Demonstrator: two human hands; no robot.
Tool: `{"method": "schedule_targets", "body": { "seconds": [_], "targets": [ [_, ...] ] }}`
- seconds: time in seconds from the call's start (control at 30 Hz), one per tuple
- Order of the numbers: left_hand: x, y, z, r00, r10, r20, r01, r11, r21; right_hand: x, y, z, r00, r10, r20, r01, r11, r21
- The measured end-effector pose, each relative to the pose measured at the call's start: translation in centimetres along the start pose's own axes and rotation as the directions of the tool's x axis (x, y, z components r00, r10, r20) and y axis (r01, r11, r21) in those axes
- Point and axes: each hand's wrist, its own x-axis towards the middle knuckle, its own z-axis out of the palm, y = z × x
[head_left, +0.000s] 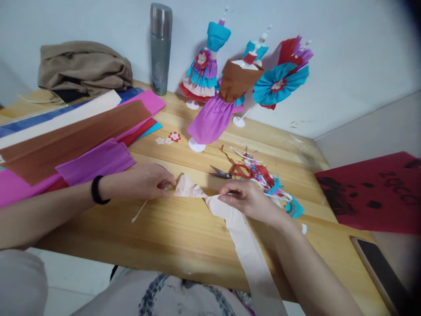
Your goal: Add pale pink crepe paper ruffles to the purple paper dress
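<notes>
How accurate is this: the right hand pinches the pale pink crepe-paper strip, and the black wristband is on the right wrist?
One correction: in the head view, the black wristband is on the left wrist, not the right. The right hand does pinch the pale pink crepe-paper strip.

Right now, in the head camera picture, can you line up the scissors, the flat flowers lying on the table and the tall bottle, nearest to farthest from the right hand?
From the right hand:
1. Scissors: just beyond it.
2. Flat flowers: farther off, leftward.
3. Tall bottle: farthest, back left.
</notes>
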Motion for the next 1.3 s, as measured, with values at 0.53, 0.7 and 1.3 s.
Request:
{"method": "schedule_targets", "body": {
  "seconds": [0.53, 0.7, 1.3],
  "targets": [
    [0.4, -1.5, 1.2, 0.986, 0.076, -0.146, -0.077, 0.997, 0.002, 0.4, 1.1, 0.8, 1.000, 0.007, -0.014, -0.006, 0.994, 0.110],
    [0.3, -1.3, 1.1, 0.983, 0.090, -0.159, -0.093, 0.996, -0.013, -0.7, 0.9, -0.6, 0.999, -0.046, 0.015, 0.044, 0.993, 0.114],
    [0.4, -1.4, 0.9, 0.987, 0.089, -0.135, -0.092, 0.996, -0.014, 1.7, 4.9, -3.4, 0.971, 0.059, -0.232, -0.189, 0.786, -0.589]
  ]
}}
